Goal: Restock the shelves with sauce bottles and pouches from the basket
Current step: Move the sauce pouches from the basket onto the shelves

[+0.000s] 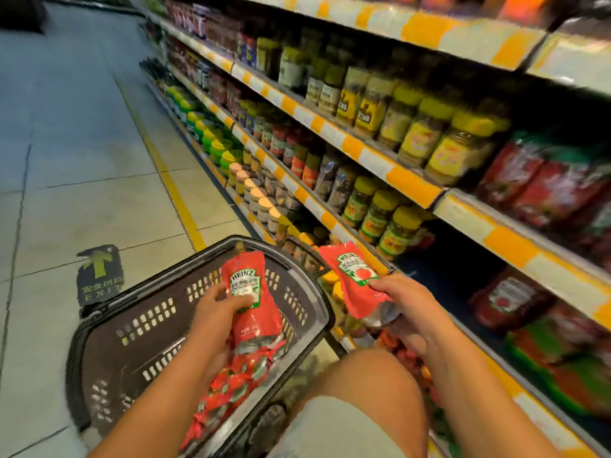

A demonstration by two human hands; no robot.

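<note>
A: Where are the hands?

B: The left hand [220, 304] is low in the middle, at about six o'clock, above the basket [307, 292]. Its grip is closed around a red Heinz pouch [246, 282], fingers wrapped over the label, with the pouch standing upright and its spout end toward twelve o'clock.

A: And the other?

B: The right hand [405, 300] sits at about three o'clock from the left one, past the basket's rim. Its grip clasps a second Heinz pouch [355, 276], thumb on the front near the label, and that pouch is tilted with its top toward eleven o'clock.

A: Where is the basket?

B: On the tiled floor [66, 153], at seven o'clock in the view, dark plastic with slotted walls. More red pouches [228, 388] lie heaped inside it, under the left forearm.

A: And the shelves?

B: The shelves [363, 150] run from eleven o'clock down to four o'clock, with orange and white edge strips. Yellow-lidded jars [429, 133] stand at about two o'clock. Red sauce bottles [506, 299] stand on a lower shelf at four o'clock, well apart from the right hand. It is blurred there, so labels are hard to read.

A: Anything else?

B: A bare knee [357, 385] at six o'clock, and a floor sticker [99, 276] with an arrow and "EXIT" at nine o'clock from the basket.
</note>
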